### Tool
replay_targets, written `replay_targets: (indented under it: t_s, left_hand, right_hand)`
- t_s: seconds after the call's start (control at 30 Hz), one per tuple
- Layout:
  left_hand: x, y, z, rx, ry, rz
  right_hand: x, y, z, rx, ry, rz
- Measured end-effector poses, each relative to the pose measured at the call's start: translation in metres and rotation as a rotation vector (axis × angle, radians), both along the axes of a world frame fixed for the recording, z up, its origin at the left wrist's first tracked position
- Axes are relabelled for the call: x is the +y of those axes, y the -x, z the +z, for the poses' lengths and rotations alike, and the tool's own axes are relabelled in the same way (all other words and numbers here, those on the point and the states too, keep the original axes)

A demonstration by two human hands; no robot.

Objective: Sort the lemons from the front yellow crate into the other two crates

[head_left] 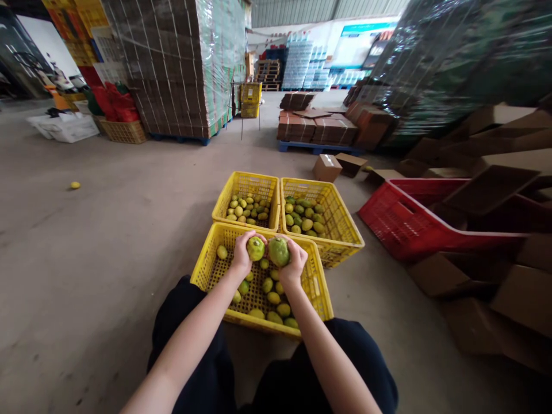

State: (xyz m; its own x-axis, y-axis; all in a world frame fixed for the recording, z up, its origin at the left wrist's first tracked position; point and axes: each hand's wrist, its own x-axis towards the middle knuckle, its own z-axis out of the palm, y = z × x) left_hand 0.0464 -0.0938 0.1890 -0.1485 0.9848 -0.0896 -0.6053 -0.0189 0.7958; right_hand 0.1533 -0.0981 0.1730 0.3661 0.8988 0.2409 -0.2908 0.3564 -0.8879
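Observation:
My left hand [243,250] is closed around a yellow-green lemon [256,248]. In my right hand [296,260] is a larger, greener lemon [279,252], held beside the first with a small gap between them. Both hands are raised over the near yellow crate [323,293], where several green and yellow lemons [273,298] lie loose on the bottom. Behind it stand two more yellow crates, the back left crate [214,210] with mostly yellow lemons [238,211] and the back right crate [345,221] with greener ones [307,224].
A red crate [388,224] and a heap of open cardboard boxes [526,293] lie to the right. Flattened cartons [297,127] rest on a blue pallet ahead, near a small box [326,168]. One lemon [75,185] lies on the floor at left. Wrapped pallet stacks [172,63] stand behind.

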Motion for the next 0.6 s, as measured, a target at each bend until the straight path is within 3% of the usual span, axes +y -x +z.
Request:
replay_targets:
  t_s: [0.6]
  left_hand:
    - [0.002, -0.006, -0.013, -0.031, 0.07, 0.073]
  right_hand:
    - [-0.006, 0.008, 0.0, -0.078, -0.013, -0.176]
